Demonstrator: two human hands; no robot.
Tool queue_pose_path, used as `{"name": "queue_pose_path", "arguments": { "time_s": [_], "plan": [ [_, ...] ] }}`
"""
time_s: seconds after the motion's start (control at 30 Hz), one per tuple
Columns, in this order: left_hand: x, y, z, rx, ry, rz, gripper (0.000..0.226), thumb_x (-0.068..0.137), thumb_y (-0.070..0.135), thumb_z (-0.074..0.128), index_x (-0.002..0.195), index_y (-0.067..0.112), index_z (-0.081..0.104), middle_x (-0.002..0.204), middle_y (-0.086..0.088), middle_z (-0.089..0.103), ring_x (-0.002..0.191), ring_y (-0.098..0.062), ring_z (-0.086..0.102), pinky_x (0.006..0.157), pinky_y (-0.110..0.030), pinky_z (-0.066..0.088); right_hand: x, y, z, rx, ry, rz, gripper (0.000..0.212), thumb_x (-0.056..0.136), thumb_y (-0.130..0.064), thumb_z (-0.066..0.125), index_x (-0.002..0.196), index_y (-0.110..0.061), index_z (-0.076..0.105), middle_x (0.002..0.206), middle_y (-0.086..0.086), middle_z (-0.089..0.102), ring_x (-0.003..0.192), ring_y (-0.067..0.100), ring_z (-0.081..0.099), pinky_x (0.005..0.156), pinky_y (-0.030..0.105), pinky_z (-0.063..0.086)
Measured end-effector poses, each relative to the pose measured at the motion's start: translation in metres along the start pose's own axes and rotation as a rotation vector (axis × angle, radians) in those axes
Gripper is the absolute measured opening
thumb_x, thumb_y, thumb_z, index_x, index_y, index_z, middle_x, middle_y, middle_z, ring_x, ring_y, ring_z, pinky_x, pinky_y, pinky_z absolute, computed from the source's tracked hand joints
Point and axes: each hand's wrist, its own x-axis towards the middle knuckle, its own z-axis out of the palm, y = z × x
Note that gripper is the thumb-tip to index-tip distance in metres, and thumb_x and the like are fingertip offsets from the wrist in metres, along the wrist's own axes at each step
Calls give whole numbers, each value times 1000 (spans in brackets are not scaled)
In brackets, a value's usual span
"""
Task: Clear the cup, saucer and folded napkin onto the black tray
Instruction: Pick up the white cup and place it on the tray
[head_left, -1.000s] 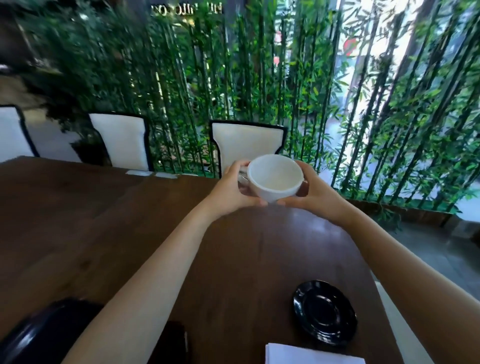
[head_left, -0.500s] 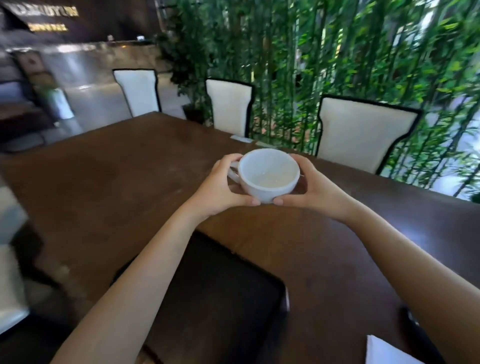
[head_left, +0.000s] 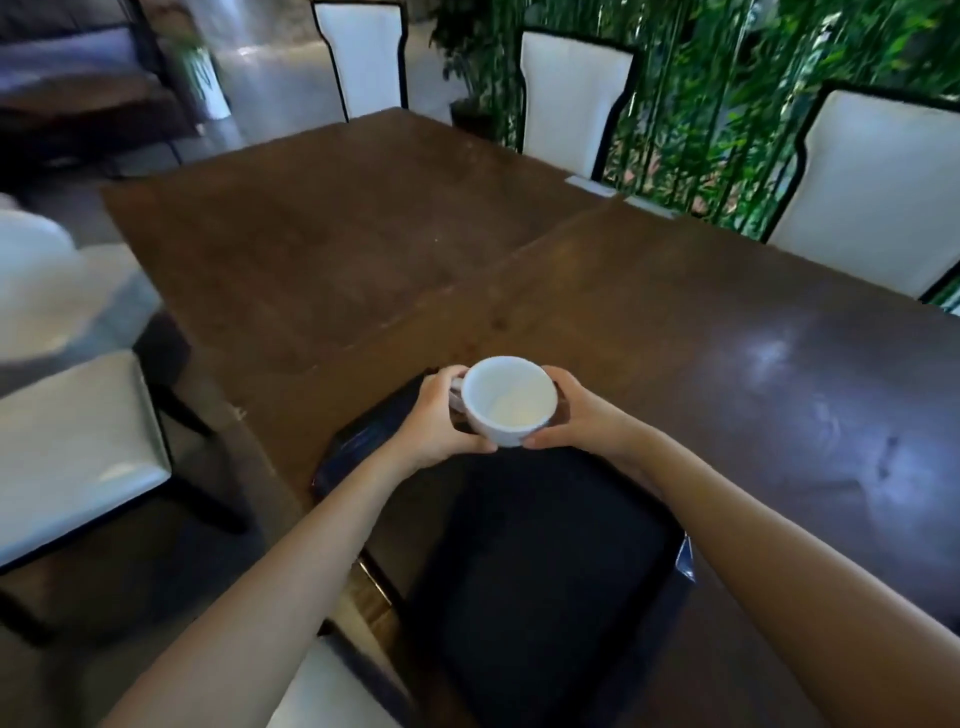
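A white cup (head_left: 509, 399) is held between both hands, its mouth tilted towards me and its inside empty. My left hand (head_left: 435, 422) grips the side with the handle. My right hand (head_left: 577, 415) cups the opposite side. The cup hangs over the far end of the black tray (head_left: 540, 561), which lies on the brown wooden table (head_left: 727, 374) right in front of me. The saucer and the folded napkin are out of view.
White chairs with black trim stand along the far side (head_left: 571, 98) and at the right (head_left: 878, 187). Another white seat (head_left: 72, 447) is at my left, below the table edge. Bamboo plants (head_left: 727, 78) screen the back right.
The view has swung left and down. Both hands have carried the cup from over the bare table to above the tray's far end. The saucer and napkin have left the view.
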Motion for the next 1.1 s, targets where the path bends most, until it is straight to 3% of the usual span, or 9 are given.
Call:
{"name": "queue_pose_path", "arguments": {
  "time_s": [0.17, 0.53, 0.7, 0.8, 0.9, 1.1],
  "plan": [
    [5, -42, 16, 10, 8, -64, 92, 59, 23, 85, 132, 24, 29, 140, -5, 27, 114, -10, 33, 93, -25, 32, 20, 31, 24, 5, -35, 87, 91, 66, -18, 82, 136, -27, 24, 130, -3, 39, 119, 14, 43, 91, 25, 42],
    [24, -69, 31, 114, -21, -122, 95, 56, 20, 86, 133, 20, 29, 138, -10, 30, 130, -26, 28, 108, -45, 32, 39, 57, 36, -66, -38, 134, 91, 68, -14, 80, 136, -23, 21, 131, -3, 33, 125, 19, 37, 100, 34, 40],
    [33, -60, 13, 244, -175, -183, 108, 60, 21, 85, 143, 23, 15, 148, -9, 25, 139, -31, 15, 113, -52, 21, 42, 48, 20, -249, -90, 275, 106, 69, -20, 79, 147, -19, 7, 154, 6, 14, 140, 28, 21, 113, 50, 27],
    [44, -42, -20, 442, -387, -243, 104, 69, 26, 80, 146, 29, 10, 156, -1, 14, 143, -27, 10, 115, -49, 17, 33, 30, -15, -370, -233, 385, 101, 73, -32, 75, 147, -27, 6, 158, 2, 9, 143, 27, 15, 116, 50, 20],
    [59, -2, -47, 674, -585, -253, 81, 77, 32, 72, 143, 31, 24, 154, 3, 22, 141, -22, 21, 110, -42, 24, 15, 3, -60, -467, -349, 504, 94, 76, -37, 72, 147, -31, 10, 159, -3, 7, 144, 26, 12, 117, 50, 18],
    [84, 117, -42, 804, -632, -187, 66, 83, 50, 58, 140, 33, 30, 149, 3, 33, 132, -23, 38, 93, -35, 44, -47, -39, -141, -560, -255, 643, 83, 77, -36, 71, 144, -29, 23, 157, 1, 18, 143, 27, 20, 113, 49, 28]
  ]
}}
